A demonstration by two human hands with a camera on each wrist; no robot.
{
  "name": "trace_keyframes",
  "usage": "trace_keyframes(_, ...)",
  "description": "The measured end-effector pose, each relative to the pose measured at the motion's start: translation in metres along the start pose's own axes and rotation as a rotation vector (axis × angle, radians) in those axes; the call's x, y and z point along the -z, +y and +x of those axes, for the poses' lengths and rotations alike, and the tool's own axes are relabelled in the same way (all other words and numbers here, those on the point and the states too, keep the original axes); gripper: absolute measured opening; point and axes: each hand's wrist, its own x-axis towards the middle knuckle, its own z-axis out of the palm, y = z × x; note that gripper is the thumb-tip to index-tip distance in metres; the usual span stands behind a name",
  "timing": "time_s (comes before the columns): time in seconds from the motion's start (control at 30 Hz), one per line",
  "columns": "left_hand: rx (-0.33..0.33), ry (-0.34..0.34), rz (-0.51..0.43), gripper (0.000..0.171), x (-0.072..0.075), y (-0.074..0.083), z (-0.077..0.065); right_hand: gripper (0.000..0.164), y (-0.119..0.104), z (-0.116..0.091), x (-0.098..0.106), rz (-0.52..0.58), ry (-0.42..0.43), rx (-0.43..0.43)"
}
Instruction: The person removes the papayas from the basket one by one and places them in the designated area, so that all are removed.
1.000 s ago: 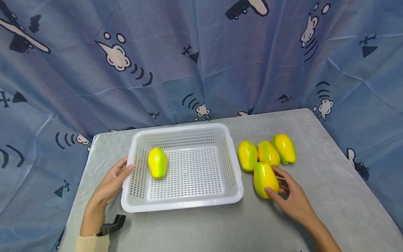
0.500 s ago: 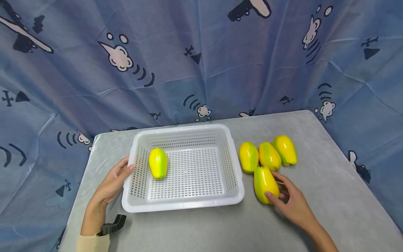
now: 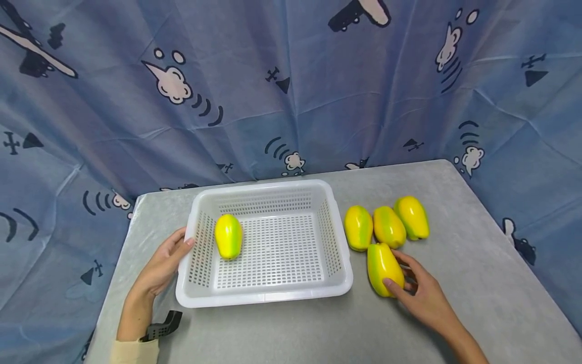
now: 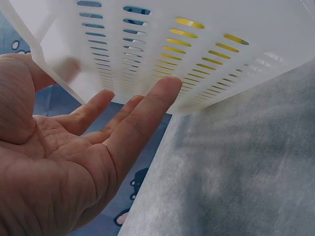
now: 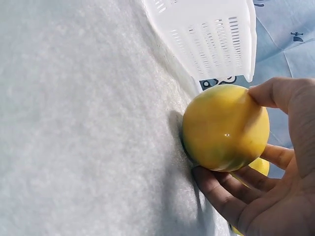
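Observation:
My right hand (image 3: 420,290) grips a glossy yellow-green papaya (image 3: 384,270) from its right side, thumb on the near side and fingers round the far side. In the right wrist view the papaya (image 5: 224,130) sits close over the table between thumb and fingers. My left hand (image 3: 165,263) holds the left rim of a white perforated plastic basket (image 3: 263,297). The left wrist view has its thumb over the rim and its fingers (image 4: 142,118) along the outer wall. One papaya (image 3: 228,236) lies inside the basket, near its left wall.
Three more papayas lie grouped right of the basket, behind the held one: a left one (image 3: 358,227), a middle one (image 3: 389,226) and a right one (image 3: 411,217). The grey table (image 3: 282,333) ends at a blue patterned curtain (image 3: 250,76).
My right hand has drawn its papaya a little toward me, away from the other three. The left hand and the basket stay as they were.

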Motion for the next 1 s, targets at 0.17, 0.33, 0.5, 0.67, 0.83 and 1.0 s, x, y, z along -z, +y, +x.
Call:
trace_keyframes(0.17, 0.002, 0.005, 0.002, 0.062, 0.0002, -0.0015, -0.0002, 0.070, 0.0017, -0.0005, 0.0011, -0.014, -0.017, -0.003)
trace_keyframes(0.33, 0.008, 0.007, 0.006, 0.064, 0.0005, -0.0017, 0.0021, 0.071, 0.0020, -0.0010, 0.0011, -0.029, -0.025, -0.021)
trace_keyframes(0.5, 0.006, 0.008, 0.002, 0.064, 0.0017, -0.0019, 0.0008, 0.069, 0.0008, -0.0003, 0.0003, -0.032, -0.031, -0.016)
trace_keyframes(0.67, 0.003, 0.006, 0.003, 0.064, 0.0017, -0.0022, 0.0020, 0.070, 0.0007, 0.0002, 0.0006, -0.051, -0.039, -0.030)
trace_keyframes(0.83, 0.000, 0.005, 0.006, 0.064, 0.0022, -0.0030, 0.0022, 0.072, 0.0020, 0.0014, 0.0007, -0.053, -0.048, -0.055)
trace_keyframes(1.0, 0.005, 0.008, 0.010, 0.062, 0.0029, -0.0027, 0.0016, 0.074, 0.0032, 0.0027, 0.0010, -0.045, -0.054, -0.066)
